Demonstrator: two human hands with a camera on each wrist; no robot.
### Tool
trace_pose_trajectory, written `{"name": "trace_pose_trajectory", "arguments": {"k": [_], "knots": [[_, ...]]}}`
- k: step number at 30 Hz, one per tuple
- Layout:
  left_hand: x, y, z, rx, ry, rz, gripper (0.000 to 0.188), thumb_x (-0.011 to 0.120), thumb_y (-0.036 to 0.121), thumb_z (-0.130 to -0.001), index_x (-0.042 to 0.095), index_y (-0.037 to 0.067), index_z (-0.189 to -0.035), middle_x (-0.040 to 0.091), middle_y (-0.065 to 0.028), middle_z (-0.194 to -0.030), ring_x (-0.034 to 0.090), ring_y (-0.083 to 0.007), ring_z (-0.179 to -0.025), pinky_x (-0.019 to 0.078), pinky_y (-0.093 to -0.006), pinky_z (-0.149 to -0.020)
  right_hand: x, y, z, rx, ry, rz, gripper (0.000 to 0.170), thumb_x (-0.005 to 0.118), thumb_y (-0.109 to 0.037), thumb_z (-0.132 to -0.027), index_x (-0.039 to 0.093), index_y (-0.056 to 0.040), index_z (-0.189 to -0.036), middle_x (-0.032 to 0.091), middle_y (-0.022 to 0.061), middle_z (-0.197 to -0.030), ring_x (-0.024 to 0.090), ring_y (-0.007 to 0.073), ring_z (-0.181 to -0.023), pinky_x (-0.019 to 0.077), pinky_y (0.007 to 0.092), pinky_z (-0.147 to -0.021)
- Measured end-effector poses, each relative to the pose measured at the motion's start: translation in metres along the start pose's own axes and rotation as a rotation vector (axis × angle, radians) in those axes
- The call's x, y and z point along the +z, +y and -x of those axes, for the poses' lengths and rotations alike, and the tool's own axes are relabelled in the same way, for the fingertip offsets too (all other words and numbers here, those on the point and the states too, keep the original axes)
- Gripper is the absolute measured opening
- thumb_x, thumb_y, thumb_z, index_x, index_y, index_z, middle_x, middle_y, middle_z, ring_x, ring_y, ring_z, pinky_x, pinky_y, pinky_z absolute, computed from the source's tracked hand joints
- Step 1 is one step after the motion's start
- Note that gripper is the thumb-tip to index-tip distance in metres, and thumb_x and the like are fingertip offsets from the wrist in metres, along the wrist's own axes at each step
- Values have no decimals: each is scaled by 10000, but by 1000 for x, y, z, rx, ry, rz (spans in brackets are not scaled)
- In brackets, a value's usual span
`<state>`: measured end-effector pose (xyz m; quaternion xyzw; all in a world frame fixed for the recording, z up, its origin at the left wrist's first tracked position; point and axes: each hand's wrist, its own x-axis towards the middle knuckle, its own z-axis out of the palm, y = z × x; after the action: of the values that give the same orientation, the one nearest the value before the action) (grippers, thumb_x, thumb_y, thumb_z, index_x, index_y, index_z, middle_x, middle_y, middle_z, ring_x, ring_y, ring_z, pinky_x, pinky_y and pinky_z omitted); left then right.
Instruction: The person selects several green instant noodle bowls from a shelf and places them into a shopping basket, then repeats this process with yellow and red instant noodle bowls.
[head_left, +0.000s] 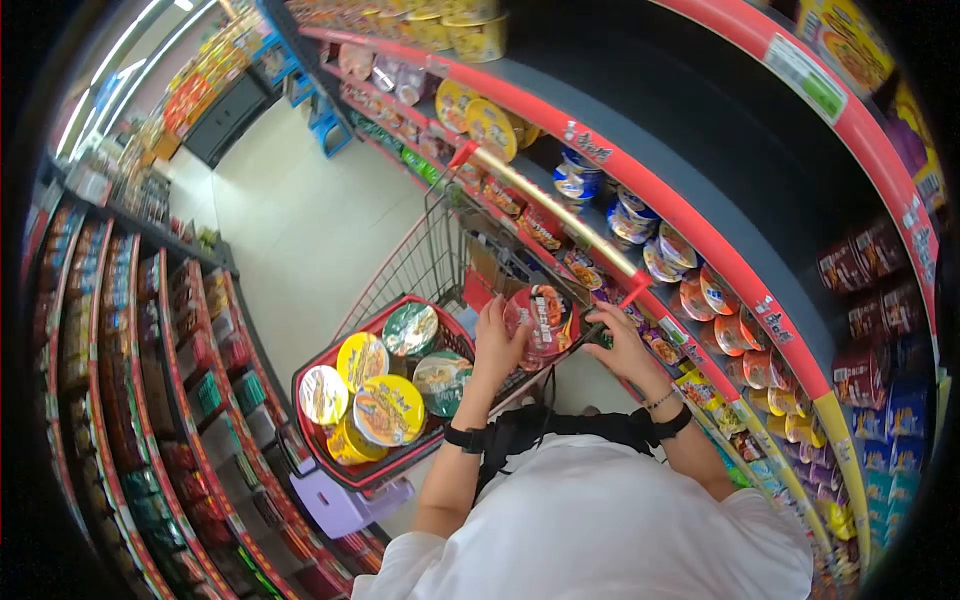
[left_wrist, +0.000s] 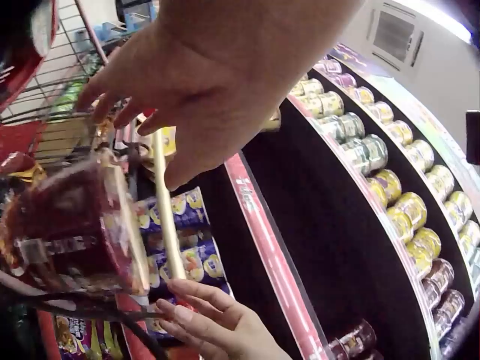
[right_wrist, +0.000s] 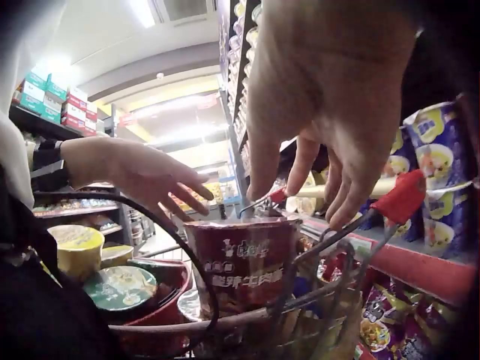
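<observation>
A dark red noodle tub (head_left: 540,322) (left_wrist: 71,225) (right_wrist: 244,259) stands upright at the handle end of the wire cart (head_left: 425,250). My left hand (head_left: 500,345) (left_wrist: 217,82) (right_wrist: 139,171) is at its left side, fingers extended and spread; whether they touch it I cannot tell. On the other side my right hand (head_left: 625,345) (left_wrist: 229,326) (right_wrist: 326,105) has its fingers apart and slightly bent near the rim, gripping nothing visible. A red basket (head_left: 345,332) beside the cart holds several yellow, green and white tubs.
The cart's pale handle bar (head_left: 560,215) with red ends runs along the right-hand shelf (head_left: 700,235), which carries noodle tubs and packets. A lilac plastic piece (head_left: 335,503) is under the basket. More shelves (head_left: 165,400) line the left, with pale floor (head_left: 270,230) between. A black cord loops near the tub.
</observation>
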<state>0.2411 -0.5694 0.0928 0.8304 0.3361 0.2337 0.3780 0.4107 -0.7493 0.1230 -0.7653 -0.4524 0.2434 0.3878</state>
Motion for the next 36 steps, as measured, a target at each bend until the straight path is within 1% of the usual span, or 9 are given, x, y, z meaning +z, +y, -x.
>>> {"name": "trace_pose_trajectory", "arguments": {"k": [3, 7, 11, 15, 18, 23, 25, 32, 36], "knots": [[5, 48, -13, 214, 31, -72, 610, 697, 236, -806, 437, -14, -1299, 480, -249, -1261, 446, -412, -1176, 361, -460, -999, -23, -2, 14, 32, 144, -71, 409, 722, -162, -794, 557, -74, -1158, 420, 147, -1384, 499, 318, -1198, 469, 394, -918], [32, 116, -18, 326, -264, 146, 528, 669, 187, -843, 460, 23, -1299, 496, -209, -1269, 452, -380, -1181, 370, -426, -989, -70, -23, 43, 83, 505, -234, 263, 671, -107, -842, 599, -50, -1089, 497, 128, -1301, 537, 298, -1128, 477, 380, -886], [71, 168, -5, 563, -525, 212, 467, 644, 191, -874, 489, 21, -1280, 518, -201, -1253, 466, -378, -1168, 374, -433, -986, -124, -21, 95, -16, 1098, 245, 200, 638, -77, -858, 614, -40, -1053, 533, 121, -1239, 532, 299, -1131, 430, 398, -945], [100, 203, 18, 669, -774, 244, 497, 646, 219, -876, 480, 24, -1302, 526, -212, -1268, 460, -386, -1210, 355, -442, -1025, -176, -27, 162, 215, 1692, 638, 332, 659, -116, -848, 570, -40, -1158, 451, 164, -1320, 387, 329, -1273, 300, 434, -1049], [117, 223, 36, 705, -915, 299, 493, 634, 234, -889, 474, 37, -1312, 489, -203, -1329, 429, -372, -1263, 345, -437, -1049, -213, -17, 203, 296, 1868, 772, 499, 703, -165, -826, 499, -36, -1263, 393, 181, -1374, 327, 337, -1313, 260, 443, -1073], [124, 277, 30, 764, -914, 449, 480, 630, 218, -893, 478, 35, -1310, 486, -186, -1337, 446, -339, -1258, 355, -417, -1042, -255, 11, 228, 186, 1729, 641, 647, 781, -196, -771, 459, -27, -1307, 460, 166, -1333, 416, 321, -1253, 323, 413, -1041], [126, 292, 22, 761, -872, 464, 470, 630, 207, -896, 482, 34, -1307, 492, -176, -1332, 465, -314, -1250, 371, -402, -1031, -259, 28, 228, 95, 1663, 264, 628, 788, -150, -765, 468, -32, -1292, 512, 132, -1260, 498, 249, -1162, 399, 355, -976], [115, 284, -6, 467, -767, 757, 445, 600, 181, -929, 454, 15, -1316, 519, -155, -1302, 498, -252, -1223, 426, -350, -979, -236, 4, 205, -215, 1590, -82, 591, 715, 39, -775, 437, -36, -1292, 485, 85, -1255, 533, 172, -1091, 453, 316, -946], [88, 275, -14, 399, -643, 788, 474, 583, 169, -935, 412, 8, -1348, 461, -146, -1365, 453, -242, -1266, 386, -363, -1014, -215, -10, 172, -363, 1378, -196, 587, 730, -149, -827, 420, -19, -1308, 499, 92, -1256, 529, 158, -1109, 452, 275, -906]]}}
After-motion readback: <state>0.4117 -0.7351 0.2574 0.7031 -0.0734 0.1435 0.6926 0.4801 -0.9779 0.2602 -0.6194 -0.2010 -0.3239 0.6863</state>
